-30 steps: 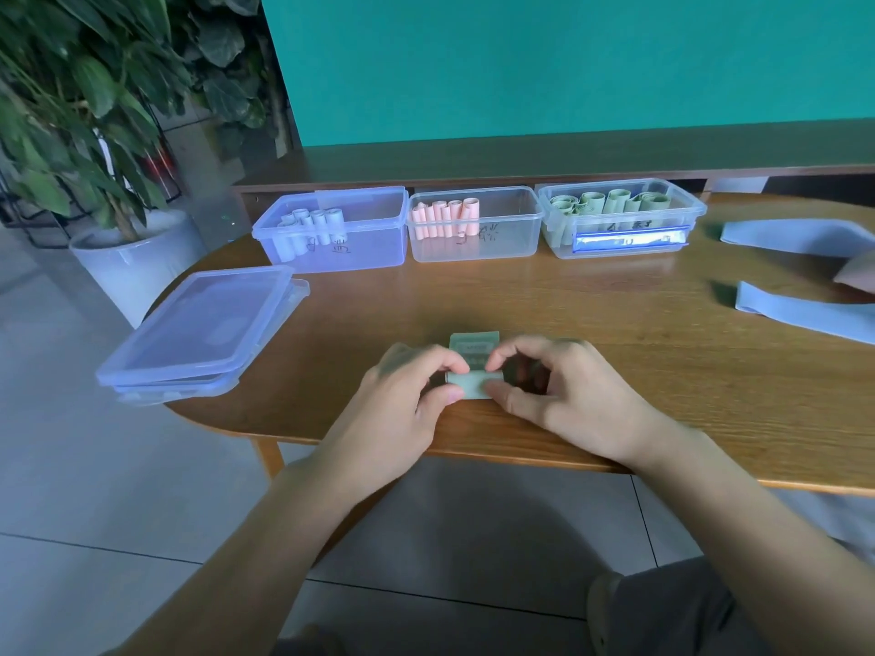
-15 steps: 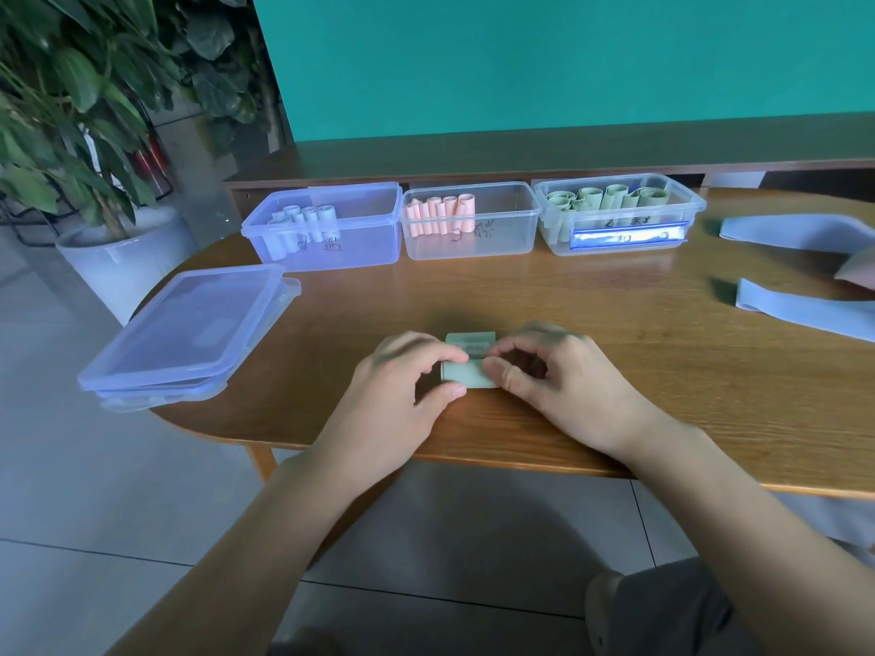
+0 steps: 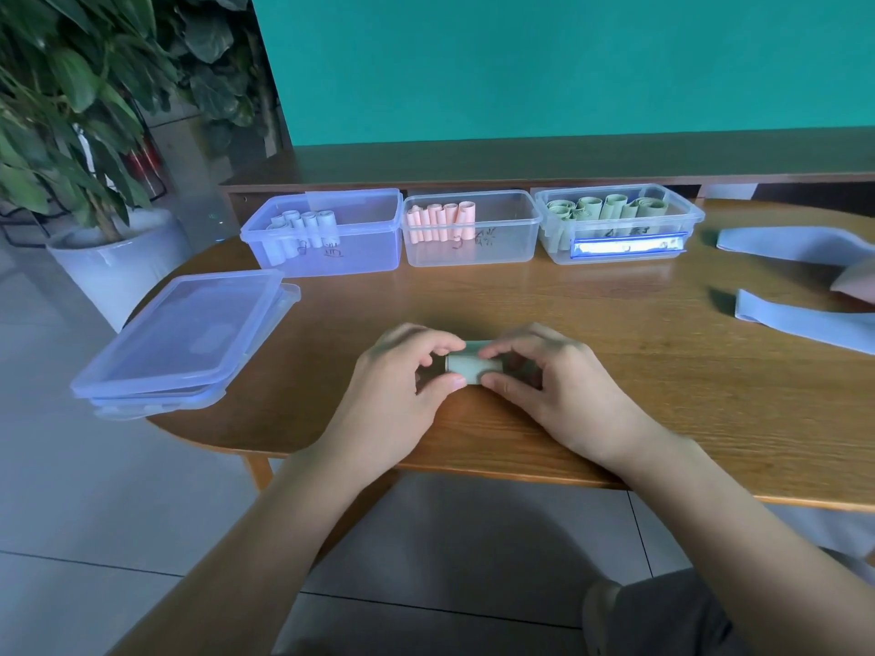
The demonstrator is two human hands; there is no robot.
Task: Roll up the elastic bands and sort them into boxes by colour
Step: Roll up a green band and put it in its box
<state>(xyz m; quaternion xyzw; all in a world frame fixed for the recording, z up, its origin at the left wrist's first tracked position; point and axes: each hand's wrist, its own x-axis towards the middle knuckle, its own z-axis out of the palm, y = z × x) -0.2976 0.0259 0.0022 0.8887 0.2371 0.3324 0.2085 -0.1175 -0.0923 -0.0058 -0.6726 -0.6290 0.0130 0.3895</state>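
Both hands pinch one small green elastic band roll [image 3: 469,368] between thumbs and forefingers: the left hand [image 3: 402,395] at its left end, the right hand [image 3: 551,390] at its right end, the roll lying on the wooden table [image 3: 663,395] between them. The band looks light, soft and springy, likely to unwind if released, so holding both ends suits it. Beyond the fingers, bare tabletop leads to three open boxes; the green box [image 3: 618,224] sits far right. The table edge runs just behind the wrists.
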